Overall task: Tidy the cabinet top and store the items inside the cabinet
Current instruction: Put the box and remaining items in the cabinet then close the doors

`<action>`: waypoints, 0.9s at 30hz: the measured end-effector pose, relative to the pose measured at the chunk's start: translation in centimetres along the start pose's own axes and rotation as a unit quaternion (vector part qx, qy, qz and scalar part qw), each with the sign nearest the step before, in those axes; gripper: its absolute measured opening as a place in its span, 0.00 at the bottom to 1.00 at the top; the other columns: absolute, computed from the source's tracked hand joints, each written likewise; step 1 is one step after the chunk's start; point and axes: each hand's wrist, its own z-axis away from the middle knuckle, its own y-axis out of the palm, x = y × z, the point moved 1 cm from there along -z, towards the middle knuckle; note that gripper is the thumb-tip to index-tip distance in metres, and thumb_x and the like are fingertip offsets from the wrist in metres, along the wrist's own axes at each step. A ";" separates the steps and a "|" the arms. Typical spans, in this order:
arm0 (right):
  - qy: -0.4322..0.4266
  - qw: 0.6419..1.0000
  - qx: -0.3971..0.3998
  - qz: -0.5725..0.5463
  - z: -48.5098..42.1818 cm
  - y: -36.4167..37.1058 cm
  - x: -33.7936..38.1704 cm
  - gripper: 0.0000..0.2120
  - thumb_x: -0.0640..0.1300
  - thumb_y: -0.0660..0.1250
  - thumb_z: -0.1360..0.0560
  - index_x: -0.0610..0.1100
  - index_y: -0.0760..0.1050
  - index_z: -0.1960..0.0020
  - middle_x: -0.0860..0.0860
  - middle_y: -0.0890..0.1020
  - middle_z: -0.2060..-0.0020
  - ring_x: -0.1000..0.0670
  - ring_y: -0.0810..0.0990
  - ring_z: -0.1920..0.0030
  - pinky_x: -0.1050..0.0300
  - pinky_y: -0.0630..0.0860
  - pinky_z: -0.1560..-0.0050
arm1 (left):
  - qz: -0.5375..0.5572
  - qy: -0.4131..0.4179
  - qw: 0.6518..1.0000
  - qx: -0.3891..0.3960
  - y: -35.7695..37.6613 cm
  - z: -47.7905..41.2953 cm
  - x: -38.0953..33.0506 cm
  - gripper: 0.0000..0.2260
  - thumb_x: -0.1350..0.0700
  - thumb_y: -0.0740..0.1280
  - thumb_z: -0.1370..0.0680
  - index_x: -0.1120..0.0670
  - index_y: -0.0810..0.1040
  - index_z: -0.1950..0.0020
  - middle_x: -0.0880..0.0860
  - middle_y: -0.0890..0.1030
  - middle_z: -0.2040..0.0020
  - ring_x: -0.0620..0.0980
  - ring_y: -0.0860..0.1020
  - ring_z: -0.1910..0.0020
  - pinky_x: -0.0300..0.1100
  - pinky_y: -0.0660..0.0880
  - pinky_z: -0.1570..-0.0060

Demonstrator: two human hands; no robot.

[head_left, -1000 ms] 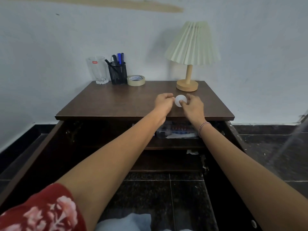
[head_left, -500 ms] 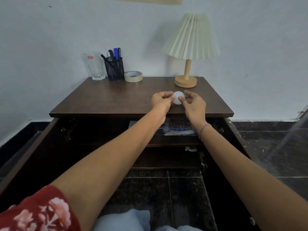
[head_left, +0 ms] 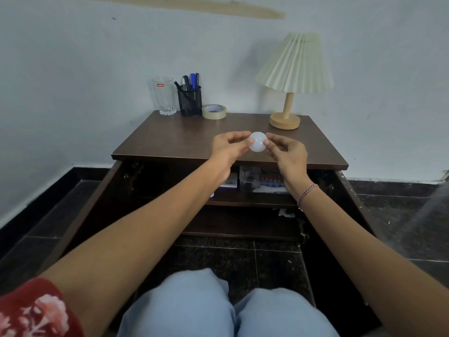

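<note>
A small white ball [head_left: 257,141] is pinched between the fingertips of my left hand [head_left: 227,146] and my right hand [head_left: 284,148], held a little above the front of the dark wooden cabinet top [head_left: 170,139]. At the back left of the top stand a clear glass [head_left: 163,96], a black mesh pen holder [head_left: 189,100] with several pens, and a roll of tape [head_left: 214,111]. A lamp [head_left: 290,81] with a pleated shade stands at the back right. Both cabinet doors hang open; a shelf [head_left: 252,200] inside holds boxes [head_left: 261,182].
The left door [head_left: 80,215] and right door [head_left: 352,203] swing out towards me on either side of my arms. My knees in light blue trousers [head_left: 218,307] are at the bottom. A dark tiled floor [head_left: 401,215] surrounds the cabinet, and a white wall stands behind it.
Both hands have lifted the white ball off the cabinet top and now hold it up between the fingertips. The view has pulled back, bringing my knees into sight.
</note>
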 end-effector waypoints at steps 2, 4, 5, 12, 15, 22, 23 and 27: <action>-0.005 1.000 0.013 -0.003 1.3 0.6 0.7 0.14 0.42 0.71 0.27 0.41 0.79 0.42 0.49 0.83 0.47 0.54 0.81 0.46 0.58 0.79 0.44 | 0.002 0.003 1.000 0.008 -1.5 1.1 -0.3 0.13 0.65 0.71 0.27 0.62 0.79 0.43 0.58 0.80 0.43 0.52 0.79 0.43 0.41 0.78 0.45; -0.009 1.000 0.028 -0.003 2.6 1.1 1.2 0.14 0.42 0.72 0.28 0.42 0.80 0.43 0.50 0.83 0.49 0.55 0.81 0.48 0.61 0.79 0.46 | 0.017 0.007 1.000 0.021 -3.1 2.1 -0.4 0.13 0.67 0.71 0.27 0.62 0.79 0.44 0.57 0.80 0.44 0.52 0.79 0.44 0.38 0.79 0.48; -0.011 0.999 0.038 -0.001 3.2 1.4 1.5 0.14 0.42 0.72 0.29 0.43 0.80 0.43 0.50 0.84 0.50 0.56 0.82 0.49 0.62 0.79 0.47 | 0.026 0.010 0.999 0.025 -3.9 2.7 -0.4 0.13 0.67 0.70 0.28 0.62 0.79 0.44 0.57 0.81 0.45 0.51 0.80 0.46 0.36 0.79 0.50; -0.015 0.995 0.099 0.015 6.2 4.2 1.6 0.14 0.42 0.75 0.31 0.43 0.81 0.46 0.48 0.85 0.53 0.54 0.84 0.52 0.60 0.80 0.48 | 0.021 0.013 1.000 0.013 -8.9 5.5 0.2 0.15 0.67 0.71 0.28 0.64 0.78 0.42 0.54 0.82 0.52 0.46 0.81 0.53 0.34 0.79 0.53; -0.013 0.993 0.114 0.030 6.9 5.4 0.7 0.13 0.42 0.75 0.32 0.44 0.82 0.47 0.50 0.85 0.56 0.54 0.84 0.54 0.58 0.80 0.49 | 0.014 0.013 1.000 0.001 -10.1 6.0 1.1 0.15 0.68 0.70 0.28 0.65 0.78 0.42 0.53 0.82 0.54 0.45 0.81 0.55 0.33 0.79 0.55; -0.016 0.990 0.130 0.046 8.3 7.4 -2.2 0.13 0.38 0.72 0.29 0.43 0.81 0.44 0.50 0.84 0.50 0.56 0.83 0.52 0.56 0.80 0.46 | 0.012 -0.009 0.999 -0.034 -12.3 5.5 4.3 0.12 0.66 0.72 0.29 0.60 0.80 0.46 0.52 0.82 0.53 0.47 0.82 0.52 0.35 0.79 0.51; -0.013 0.990 0.134 0.051 8.4 7.6 -2.6 0.13 0.38 0.71 0.28 0.43 0.80 0.44 0.50 0.84 0.49 0.54 0.82 0.49 0.53 0.80 0.44 | 0.013 -0.013 0.999 -0.035 -12.6 5.3 4.9 0.11 0.66 0.72 0.29 0.59 0.81 0.47 0.51 0.83 0.53 0.46 0.82 0.52 0.36 0.79 0.50; 0.014 0.987 0.146 0.059 8.5 9.0 -4.7 0.11 0.39 0.68 0.25 0.46 0.80 0.44 0.49 0.83 0.47 0.52 0.82 0.47 0.52 0.80 0.44 | 0.032 -0.027 0.998 -0.055 -13.6 4.4 7.2 0.11 0.67 0.71 0.29 0.60 0.80 0.47 0.52 0.82 0.54 0.47 0.82 0.53 0.36 0.79 0.51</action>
